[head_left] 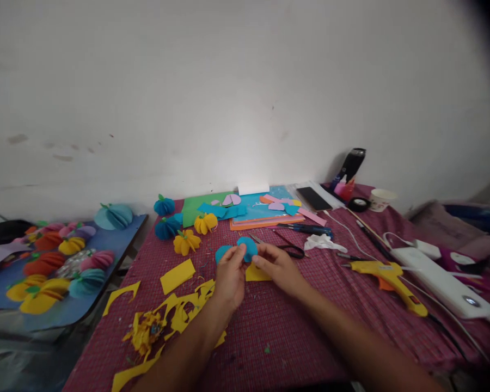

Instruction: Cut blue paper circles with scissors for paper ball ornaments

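Observation:
My left hand (pixel 232 276) is closed, pinching a round blue paper piece (pixel 248 248) between thumb and fingers above the table. From the other side, the fingertips of my right hand (pixel 280 267) meet the edge of the same piece, thumb and fingers drawn together. Another blue paper piece (pixel 222 252) shows just left of my left hand; whether it is held or lying down I cannot tell. Under my hands lies a yellow paper piece (pixel 258 273), partly covered. Scissors (pixel 289 249) with dark handles rest just beyond my right hand.
Yellow paper scraps (pixel 183 313) spread at the left front. Blue paper pumpkins (pixel 168 226) and yellow ones (pixel 187 242) stand behind them. At right lie a yellow glue gun (pixel 386 272), a white power strip (pixel 443 283) and cables. A side table (pixel 124 239) holds several paper pumpkins.

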`<state>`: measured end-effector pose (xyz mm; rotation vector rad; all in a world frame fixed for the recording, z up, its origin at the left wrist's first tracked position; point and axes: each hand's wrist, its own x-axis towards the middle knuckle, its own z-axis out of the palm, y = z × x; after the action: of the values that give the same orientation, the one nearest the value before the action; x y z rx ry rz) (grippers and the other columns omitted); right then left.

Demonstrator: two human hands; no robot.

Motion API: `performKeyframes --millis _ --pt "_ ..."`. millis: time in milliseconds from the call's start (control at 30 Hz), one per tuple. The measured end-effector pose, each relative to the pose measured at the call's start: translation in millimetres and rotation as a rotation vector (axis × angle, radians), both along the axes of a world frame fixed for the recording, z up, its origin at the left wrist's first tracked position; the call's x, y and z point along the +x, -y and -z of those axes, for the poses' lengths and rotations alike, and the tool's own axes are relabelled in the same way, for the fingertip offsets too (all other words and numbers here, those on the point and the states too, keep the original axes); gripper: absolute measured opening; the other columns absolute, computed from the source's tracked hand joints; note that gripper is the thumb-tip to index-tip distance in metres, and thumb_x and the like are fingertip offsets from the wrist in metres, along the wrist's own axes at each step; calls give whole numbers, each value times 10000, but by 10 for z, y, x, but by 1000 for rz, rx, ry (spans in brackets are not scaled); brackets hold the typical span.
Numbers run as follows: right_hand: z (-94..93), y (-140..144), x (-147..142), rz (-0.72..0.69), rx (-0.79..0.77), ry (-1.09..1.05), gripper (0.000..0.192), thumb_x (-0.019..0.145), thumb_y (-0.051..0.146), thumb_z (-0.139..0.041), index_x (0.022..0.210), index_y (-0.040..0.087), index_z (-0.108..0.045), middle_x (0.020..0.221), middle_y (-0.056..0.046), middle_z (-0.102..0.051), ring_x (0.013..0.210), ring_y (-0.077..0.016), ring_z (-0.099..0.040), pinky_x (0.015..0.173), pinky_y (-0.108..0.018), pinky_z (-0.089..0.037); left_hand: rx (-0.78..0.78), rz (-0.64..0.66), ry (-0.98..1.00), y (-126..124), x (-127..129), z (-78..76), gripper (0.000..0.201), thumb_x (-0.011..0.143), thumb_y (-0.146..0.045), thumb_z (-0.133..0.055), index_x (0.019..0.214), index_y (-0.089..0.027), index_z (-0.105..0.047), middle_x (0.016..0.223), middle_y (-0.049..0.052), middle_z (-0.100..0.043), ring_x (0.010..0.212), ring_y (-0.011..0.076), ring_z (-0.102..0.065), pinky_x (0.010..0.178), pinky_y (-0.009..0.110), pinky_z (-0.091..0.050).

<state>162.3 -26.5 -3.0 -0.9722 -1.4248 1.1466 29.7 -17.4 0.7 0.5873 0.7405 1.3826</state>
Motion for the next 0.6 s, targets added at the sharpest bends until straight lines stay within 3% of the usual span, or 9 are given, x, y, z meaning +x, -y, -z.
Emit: performKeyframes --millis 167,500,600 --pt "-8 6 -29 126 -74 -64 249 829 340 -625 653 175 -565 590 41 -494 534 -96 -408 510 -218 -338 -32 39 -10 65 50 18 188 685 -281 -776 744 -152 -652 774 17 -651 714 115 -589 674 243 -444" --pt "-24 17 55 208 -98 -43 258 833 374 -614 673 175 -575 542 41 -485 482 -93 -412 447 -217 -306 82 92 -191 28 0 38 183 700 -254 -738 641 -144 -604 638 -9 -563 624 104 -529 640 251 -426" --pt "-24 8 105 190 -79 20 254 837 374 -609 681 176 -584 554 38 -491 494 -99 -434 455 -219 -323 131 100 -296 -14 -47 53 160 717 -283 -722 707 -149 -637 672 1 -585 634 109 -535 634 247 -422"
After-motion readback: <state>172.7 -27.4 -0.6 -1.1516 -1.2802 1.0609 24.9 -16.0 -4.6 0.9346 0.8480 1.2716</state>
